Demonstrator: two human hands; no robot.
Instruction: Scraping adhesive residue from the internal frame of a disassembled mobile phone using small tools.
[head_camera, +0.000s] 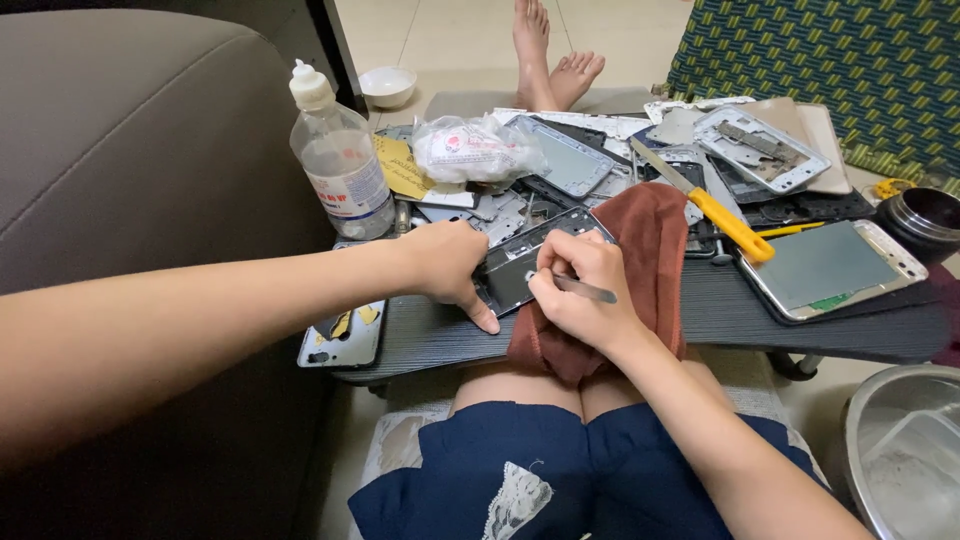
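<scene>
Pinching tweezers (585, 291) in right hand (580, 295); pressing phone frame (528, 262) flat with left hand (447, 262), fingers closed on its edge, beside red cloth (645, 250).

A home: sofa (130, 150), tiled floor (450, 40), low table (700, 310) of phone parts (600, 170).

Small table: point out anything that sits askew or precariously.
A phone back cover overhangs the table's front left edge, near the left hand. Behind, loose phone frames lie heaped at angles.
</scene>
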